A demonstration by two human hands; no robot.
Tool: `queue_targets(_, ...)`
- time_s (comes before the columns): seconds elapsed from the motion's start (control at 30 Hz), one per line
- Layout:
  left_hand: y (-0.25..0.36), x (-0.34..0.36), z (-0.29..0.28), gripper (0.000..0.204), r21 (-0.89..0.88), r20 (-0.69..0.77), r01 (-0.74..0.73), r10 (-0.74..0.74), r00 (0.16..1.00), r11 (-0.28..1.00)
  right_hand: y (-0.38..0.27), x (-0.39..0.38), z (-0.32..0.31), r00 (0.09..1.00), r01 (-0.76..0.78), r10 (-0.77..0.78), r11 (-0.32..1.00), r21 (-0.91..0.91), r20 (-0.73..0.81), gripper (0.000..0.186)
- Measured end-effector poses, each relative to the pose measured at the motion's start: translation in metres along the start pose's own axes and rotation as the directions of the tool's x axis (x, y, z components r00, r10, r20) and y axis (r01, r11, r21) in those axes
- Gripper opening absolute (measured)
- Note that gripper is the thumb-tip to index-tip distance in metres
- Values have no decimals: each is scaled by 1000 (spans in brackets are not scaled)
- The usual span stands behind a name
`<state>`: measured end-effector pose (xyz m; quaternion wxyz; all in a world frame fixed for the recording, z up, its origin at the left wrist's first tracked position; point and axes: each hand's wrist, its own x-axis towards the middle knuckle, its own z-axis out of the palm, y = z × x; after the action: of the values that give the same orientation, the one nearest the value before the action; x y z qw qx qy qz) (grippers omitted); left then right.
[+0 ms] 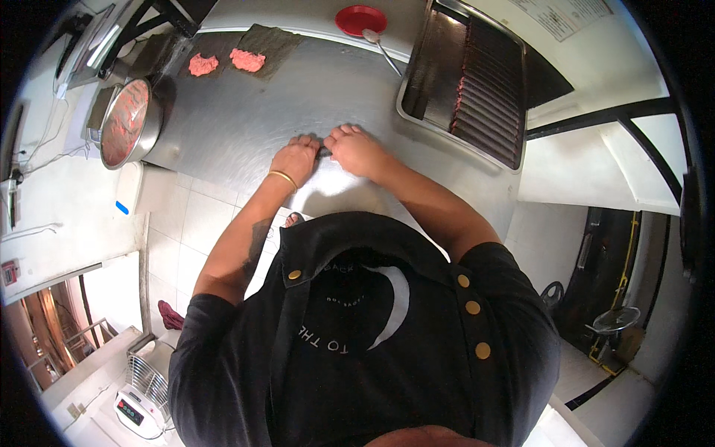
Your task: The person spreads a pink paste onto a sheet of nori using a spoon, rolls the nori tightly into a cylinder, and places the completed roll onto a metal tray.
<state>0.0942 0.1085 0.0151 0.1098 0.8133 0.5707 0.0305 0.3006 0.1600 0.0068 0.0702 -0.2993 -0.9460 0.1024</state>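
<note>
My left hand [296, 159], with a gold bangle at its wrist, and my right hand [357, 151] are side by side on the steel worktop [223, 119]. Their fingers curl over a thin dark roll [323, 152], which shows only in the gap between them. Most of the roll is covered by the hands. Farther off to the left, two mounds of pink paste, one [247, 60] on the right and another [202, 65] on the left, lie on dark green sheets [274, 46] that look like seaweed.
At the right stands a metal tray [403, 108] with several dark rolls [488, 93] in a row. A red plate [360, 20] and a spoon [386, 55] smeared at its bowl lie at the back. At the left edge sits a steel bowl [154, 123] with pink paste inside.
</note>
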Motion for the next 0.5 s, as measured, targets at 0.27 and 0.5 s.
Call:
queue_targets(0.27,60,-23,17,25,1,-47,-33,33,998,999,9,-86,4,991,31,-8,984,175,-131,21)
queue_targets(0.5,95,-25,21,30,-17,53,-71,72,996,997,33,-150,-12,992,-126,127,975,185,8,43)
